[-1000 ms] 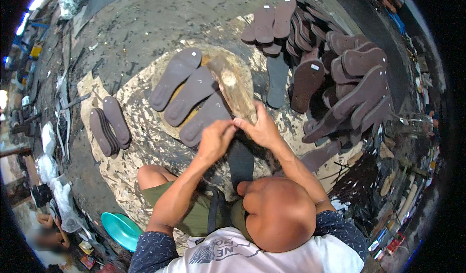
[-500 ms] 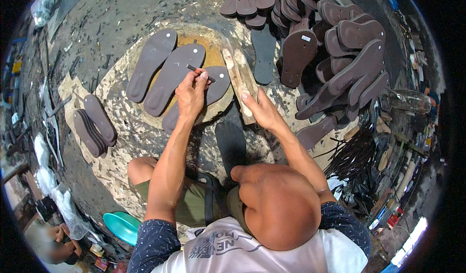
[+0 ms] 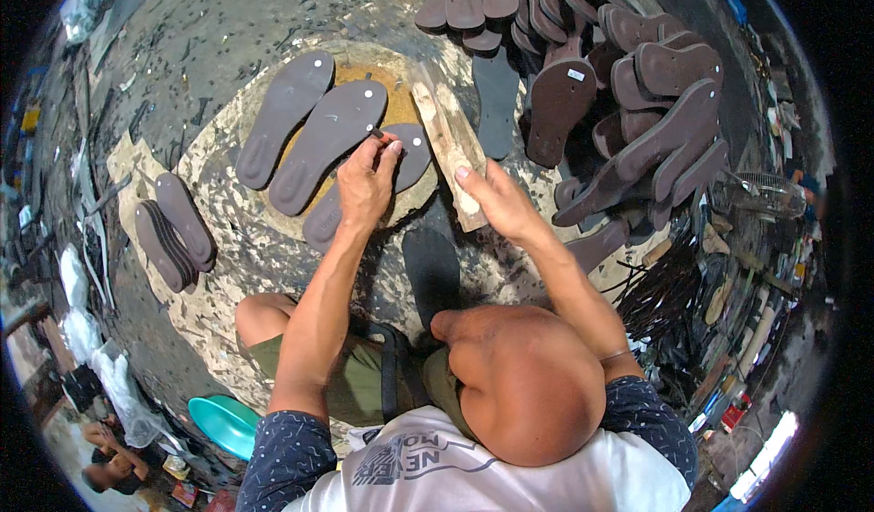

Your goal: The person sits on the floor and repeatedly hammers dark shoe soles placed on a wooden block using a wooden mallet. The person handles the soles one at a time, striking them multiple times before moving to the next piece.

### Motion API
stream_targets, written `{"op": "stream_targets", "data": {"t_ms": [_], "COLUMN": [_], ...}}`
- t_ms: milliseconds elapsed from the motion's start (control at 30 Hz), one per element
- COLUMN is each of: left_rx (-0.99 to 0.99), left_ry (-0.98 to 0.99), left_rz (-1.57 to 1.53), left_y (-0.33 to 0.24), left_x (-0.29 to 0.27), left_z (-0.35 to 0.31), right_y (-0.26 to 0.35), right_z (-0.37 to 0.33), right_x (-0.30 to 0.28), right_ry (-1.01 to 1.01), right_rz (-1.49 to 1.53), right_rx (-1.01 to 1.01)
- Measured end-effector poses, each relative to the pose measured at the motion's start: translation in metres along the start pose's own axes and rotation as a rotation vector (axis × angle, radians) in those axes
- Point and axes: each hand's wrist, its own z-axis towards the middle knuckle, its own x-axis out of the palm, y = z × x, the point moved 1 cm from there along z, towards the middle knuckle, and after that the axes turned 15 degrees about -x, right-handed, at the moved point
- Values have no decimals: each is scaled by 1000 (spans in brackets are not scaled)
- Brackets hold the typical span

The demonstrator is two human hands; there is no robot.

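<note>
Three dark brown sandal soles lie side by side on a round, worn board (image 3: 228,148): a left sole (image 3: 289,116), a middle sole (image 3: 330,143) and a right sole (image 3: 414,155). Each has a pale dot near its toe end. My left hand (image 3: 366,184) is over the right sole, partly covering it, with fingers pinched on a thin black-and-red pen-like tool (image 3: 377,133). Most of that tool is hidden by the fingers. My right hand (image 3: 501,204) grips the near end of a flat, worn piece of wood (image 3: 444,134) at the board's right side.
A heap of brown soles (image 3: 669,66) fills the far right. At the left sits a small stack of soles (image 3: 164,243) with another sole leaning on it. Black flat soles (image 3: 431,271) lie near my legs and beyond the wood. A teal basin (image 3: 223,425) stands lower left.
My left hand has shifted slightly right, and the pen-like tool has turned within its fingers, showing less. The wood in my right hand has moved slightly left.
</note>
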Motion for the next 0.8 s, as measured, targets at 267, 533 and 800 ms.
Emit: {"op": "stream_targets", "data": {"t_ms": [267, 533, 800], "left_rx": [226, 354, -222], "left_ry": [-95, -74, -92], "left_rz": [27, 66, -532], "left_y": [7, 11, 3], "left_x": [3, 8, -36], "left_z": [-6, -9, 66], "right_y": [162, 54, -13], "right_z": [-3, -14, -20], "right_x": [-1, -6, -14], "right_ry": [-57, 282, 229], "right_rz": [-35, -92, -71], "right_rx": [-892, 47, 220]}}
